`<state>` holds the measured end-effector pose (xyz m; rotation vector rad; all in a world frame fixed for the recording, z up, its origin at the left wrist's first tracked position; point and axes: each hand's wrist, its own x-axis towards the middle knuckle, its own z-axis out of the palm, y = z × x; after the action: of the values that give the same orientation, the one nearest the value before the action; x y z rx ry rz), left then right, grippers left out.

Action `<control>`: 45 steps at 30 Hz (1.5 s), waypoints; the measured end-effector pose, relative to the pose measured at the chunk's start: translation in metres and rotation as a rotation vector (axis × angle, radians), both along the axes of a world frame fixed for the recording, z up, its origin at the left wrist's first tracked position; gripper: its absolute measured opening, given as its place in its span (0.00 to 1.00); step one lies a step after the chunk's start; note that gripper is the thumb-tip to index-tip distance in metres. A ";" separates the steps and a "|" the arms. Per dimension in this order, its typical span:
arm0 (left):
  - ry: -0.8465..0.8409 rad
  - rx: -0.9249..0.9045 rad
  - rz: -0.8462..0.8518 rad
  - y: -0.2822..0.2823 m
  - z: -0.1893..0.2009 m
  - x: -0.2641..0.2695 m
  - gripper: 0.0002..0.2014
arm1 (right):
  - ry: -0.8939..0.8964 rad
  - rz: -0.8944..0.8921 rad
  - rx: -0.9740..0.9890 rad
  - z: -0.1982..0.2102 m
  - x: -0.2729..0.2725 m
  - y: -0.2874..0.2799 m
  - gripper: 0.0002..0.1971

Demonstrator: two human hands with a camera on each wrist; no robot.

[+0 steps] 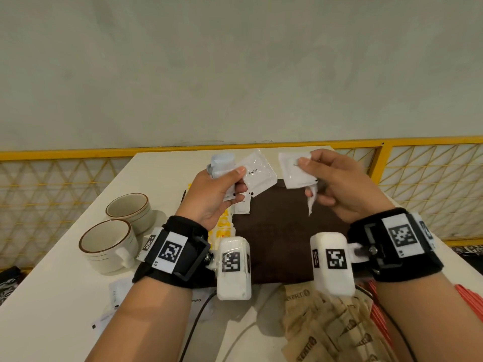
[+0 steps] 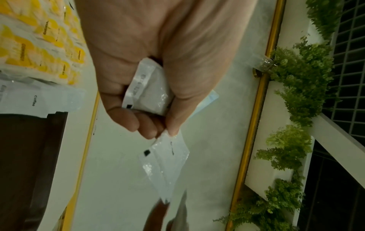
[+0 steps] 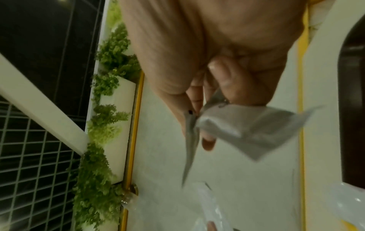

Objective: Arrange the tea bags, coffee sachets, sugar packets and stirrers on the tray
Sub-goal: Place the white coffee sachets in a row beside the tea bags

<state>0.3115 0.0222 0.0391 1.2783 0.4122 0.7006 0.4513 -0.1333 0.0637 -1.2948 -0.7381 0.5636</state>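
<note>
Both hands hover above the dark brown tray [image 1: 282, 231]. My left hand [image 1: 239, 178] pinches one white coffee sachet [image 1: 257, 173] between thumb and fingers and grips a bunch of further sachets [image 1: 222, 163] in its palm. In the left wrist view the pinched sachet [image 2: 166, 164] hangs below the left hand [image 2: 166, 123], and the bunch [image 2: 148, 90] is folded into the palm. My right hand [image 1: 311, 168] pinches another white sachet [image 1: 295, 168], with a second one [image 1: 312, 199] dangling under it. From the right wrist, both sachets [image 3: 247, 129] stick out past the fingers [image 3: 209, 140].
Yellow tea bags [image 1: 224, 226] lie along the tray's left side. Brown sugar packets [image 1: 326, 322] and red stirrers [image 1: 470, 301] lie near me at the right. Two cups [image 1: 107, 244] stand at the left, loose white sachets [image 1: 117, 293] near the front. A yellow railing [image 1: 418, 145] runs behind the table.
</note>
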 end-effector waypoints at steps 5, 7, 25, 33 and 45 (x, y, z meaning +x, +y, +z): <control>0.042 0.024 -0.018 -0.008 -0.004 0.006 0.02 | -0.149 0.083 -0.114 -0.011 -0.011 0.012 0.04; 0.051 0.043 -0.004 -0.012 -0.004 0.008 0.04 | -0.237 -0.046 -0.144 -0.016 -0.013 0.019 0.06; -0.033 -0.390 -0.207 -0.023 -0.009 0.017 0.22 | -0.433 0.049 -0.247 -0.011 -0.037 0.020 0.05; -0.127 -0.429 -0.403 -0.016 -0.004 0.011 0.38 | 0.006 0.058 -0.021 -0.001 -0.022 0.011 0.07; -0.167 -0.212 -0.187 -0.012 -0.004 0.009 0.06 | 0.041 0.170 -0.016 0.000 -0.024 0.007 0.17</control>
<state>0.3209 0.0107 0.0352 1.0345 0.2203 0.5836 0.4274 -0.1259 0.0641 -1.2390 -0.8163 0.7327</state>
